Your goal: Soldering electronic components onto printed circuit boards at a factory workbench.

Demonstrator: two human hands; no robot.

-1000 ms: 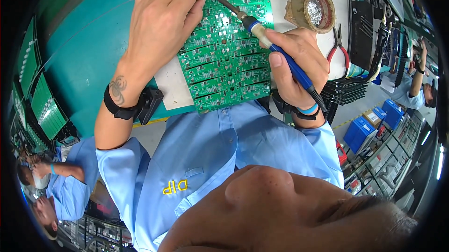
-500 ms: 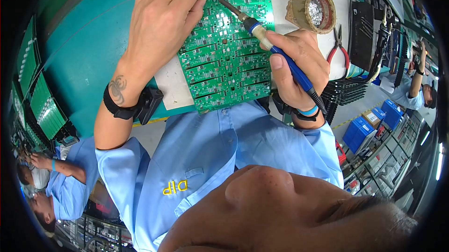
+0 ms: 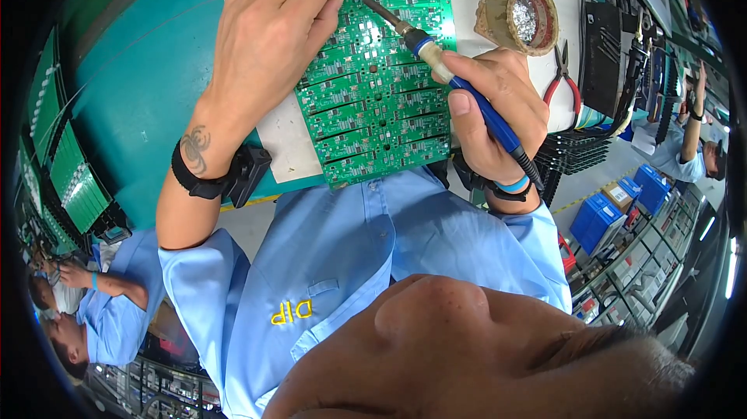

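A green panel of joined circuit boards [image 3: 381,119] lies in front of me, dotted with small parts. My right hand [image 3: 502,108] is closed round the blue handle of a soldering iron [image 3: 486,104], whose tip touches or nearly touches the panel's upper left part. Close to that tip, my left hand [image 3: 280,30] rests at the panel's left edge with its fingers pinched. A thin solder wire [image 3: 148,47] runs over the mat to this hand; its end in the fingertips is hidden.
Right of the panel stands a round tub [image 3: 533,18] with shiny silvery bits inside. Red-handled pliers [image 3: 563,84] lie beyond it, next to a black holder [image 3: 603,57]. White paper [image 3: 288,143] covers part of the green mat [image 3: 148,84]. More boards [image 3: 82,193] stand far left, where co-workers sit.
My hands, the soldering iron and the panel stay almost still. The thin wire has shifted slightly over the mat. Co-workers at the left and right edges have moved their arms.
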